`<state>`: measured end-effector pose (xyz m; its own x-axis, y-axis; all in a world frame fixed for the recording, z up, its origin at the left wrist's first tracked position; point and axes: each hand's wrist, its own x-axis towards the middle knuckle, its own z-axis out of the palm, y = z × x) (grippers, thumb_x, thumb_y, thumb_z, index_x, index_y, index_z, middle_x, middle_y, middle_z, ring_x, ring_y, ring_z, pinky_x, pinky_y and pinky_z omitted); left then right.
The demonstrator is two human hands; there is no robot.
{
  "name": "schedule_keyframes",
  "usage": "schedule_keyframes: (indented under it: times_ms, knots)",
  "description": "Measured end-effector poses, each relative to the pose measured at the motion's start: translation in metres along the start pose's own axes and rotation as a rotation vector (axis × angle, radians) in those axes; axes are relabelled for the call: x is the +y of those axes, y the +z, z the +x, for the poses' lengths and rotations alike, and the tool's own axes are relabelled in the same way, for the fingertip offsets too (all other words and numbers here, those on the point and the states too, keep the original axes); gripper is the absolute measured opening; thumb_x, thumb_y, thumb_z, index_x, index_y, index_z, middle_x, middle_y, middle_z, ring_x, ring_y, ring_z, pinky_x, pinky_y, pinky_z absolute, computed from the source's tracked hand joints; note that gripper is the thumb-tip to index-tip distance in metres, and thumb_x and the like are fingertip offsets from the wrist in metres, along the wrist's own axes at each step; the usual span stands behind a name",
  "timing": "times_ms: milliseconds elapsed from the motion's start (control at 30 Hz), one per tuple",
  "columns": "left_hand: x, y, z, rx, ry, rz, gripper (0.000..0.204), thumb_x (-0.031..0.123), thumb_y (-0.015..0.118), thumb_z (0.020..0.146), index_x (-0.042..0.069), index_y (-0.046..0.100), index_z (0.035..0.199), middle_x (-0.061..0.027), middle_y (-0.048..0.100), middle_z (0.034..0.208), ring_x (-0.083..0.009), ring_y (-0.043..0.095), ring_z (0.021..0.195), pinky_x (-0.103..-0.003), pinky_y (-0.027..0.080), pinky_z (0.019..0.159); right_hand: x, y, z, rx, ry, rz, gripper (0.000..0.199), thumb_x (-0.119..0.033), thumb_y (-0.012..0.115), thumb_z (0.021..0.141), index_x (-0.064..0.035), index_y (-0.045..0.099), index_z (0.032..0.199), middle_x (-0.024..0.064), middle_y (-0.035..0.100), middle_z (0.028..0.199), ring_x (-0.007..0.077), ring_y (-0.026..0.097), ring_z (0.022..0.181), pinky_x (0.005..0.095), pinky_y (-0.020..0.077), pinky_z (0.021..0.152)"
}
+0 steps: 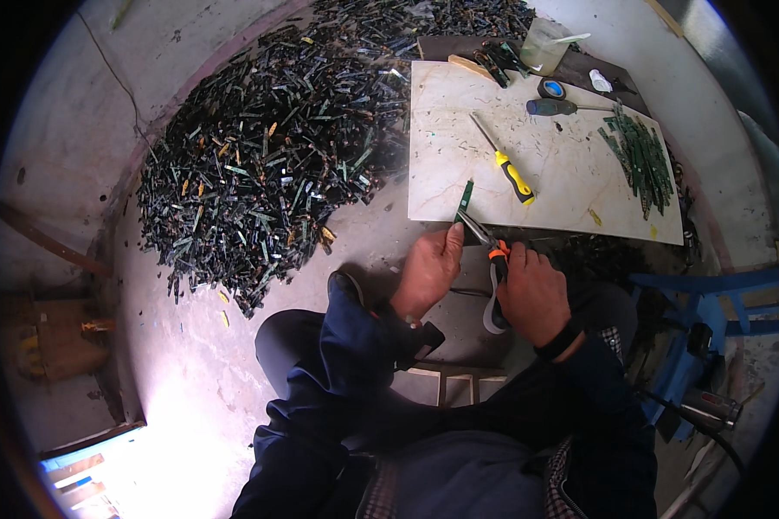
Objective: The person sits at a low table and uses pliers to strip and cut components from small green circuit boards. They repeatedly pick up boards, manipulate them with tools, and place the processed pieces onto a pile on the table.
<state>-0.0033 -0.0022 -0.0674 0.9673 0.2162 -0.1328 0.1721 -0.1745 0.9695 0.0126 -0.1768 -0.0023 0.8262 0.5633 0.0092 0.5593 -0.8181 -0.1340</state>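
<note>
My left hand pinches the lower end of a narrow green circuit-board strip between thumb and fingers, just off the near edge of a white tile board. Orange-and-black-handled pliers are gripped in my right hand. Their metal jaws meet the strip beside my left thumb; whether they are closed on it is too small to tell. On the board beyond lies a screwdriver with a yellow-and-black handle. A bundle of green circuit-board strips rests at the board's right side.
A large heap of dark strips covers the floor at the left. The board's far side holds a dark-handled screwdriver, a blue-centred roll of tape and a translucent cup. Blue stool and metal-barrelled tool stand right.
</note>
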Motion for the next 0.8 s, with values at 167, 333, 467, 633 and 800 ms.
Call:
schedule_keyframes:
  times_ms: [167, 333, 467, 633, 800]
  knots:
    - [-0.001, 0.004, 0.001, 0.015, 0.017, 0.038, 0.047, 0.035, 0.043, 0.099, -0.002, 0.054, 0.071, -0.0217, 0.050, 0.057, -0.0396, 0.047, 0.052, -0.044, 0.039, 0.051, 0.001, 0.003, -0.002, 0.032, -0.022, -0.039, 0.035, -0.015, 0.063, 0.073, 0.0040, 0.053, 0.101, 0.0143, 0.059, 0.082, 0.0304, 0.060, 0.076, 0.0424, 0.0494, 0.068]
    - [-0.001, 0.004, 0.001, -0.012, -0.037, -0.016, 0.049, 0.036, 0.042, 0.100, -0.002, 0.053, 0.070, -0.0171, 0.049, 0.054, -0.0313, 0.048, 0.049, -0.042, 0.040, 0.051, 0.002, -0.009, 0.002, -0.135, 0.041, 0.168, 0.034, -0.014, 0.063, 0.073, 0.0021, 0.054, 0.101, 0.0146, 0.059, 0.082, 0.0315, 0.059, 0.076, 0.0421, 0.0468, 0.070]
    - [-0.002, 0.003, 0.001, -0.042, -0.020, -0.054, 0.050, 0.033, 0.040, 0.102, 0.001, 0.051, 0.065, -0.0003, 0.046, 0.053, -0.0091, 0.042, 0.050, -0.030, 0.036, 0.046, 0.004, -0.008, 0.002, 0.019, -0.056, 0.180, 0.033, -0.015, 0.062, 0.073, 0.0012, 0.054, 0.100, 0.0147, 0.059, 0.085, 0.0318, 0.058, 0.081, 0.0417, 0.0463, 0.070]
    - [0.007, -0.001, 0.000, -0.066, -0.083, -0.081, 0.051, 0.037, 0.042, 0.100, -0.002, 0.052, 0.068, -0.0089, 0.047, 0.052, -0.0185, 0.047, 0.048, -0.038, 0.039, 0.050, 0.006, -0.006, 0.002, 0.033, -0.045, 0.064, 0.035, -0.014, 0.062, 0.073, 0.0023, 0.053, 0.102, 0.0154, 0.059, 0.086, 0.0332, 0.057, 0.084, 0.0436, 0.0473, 0.073]
    - [0.006, -0.003, -0.001, -0.065, -0.078, -0.052, 0.052, 0.038, 0.042, 0.100, -0.001, 0.052, 0.068, -0.0082, 0.047, 0.052, -0.0170, 0.045, 0.049, -0.036, 0.039, 0.050, 0.009, 0.000, -0.002, -0.089, 0.039, 0.167, 0.037, -0.015, 0.062, 0.073, 0.0025, 0.053, 0.104, 0.0153, 0.060, 0.088, 0.0330, 0.059, 0.085, 0.0443, 0.0488, 0.070]
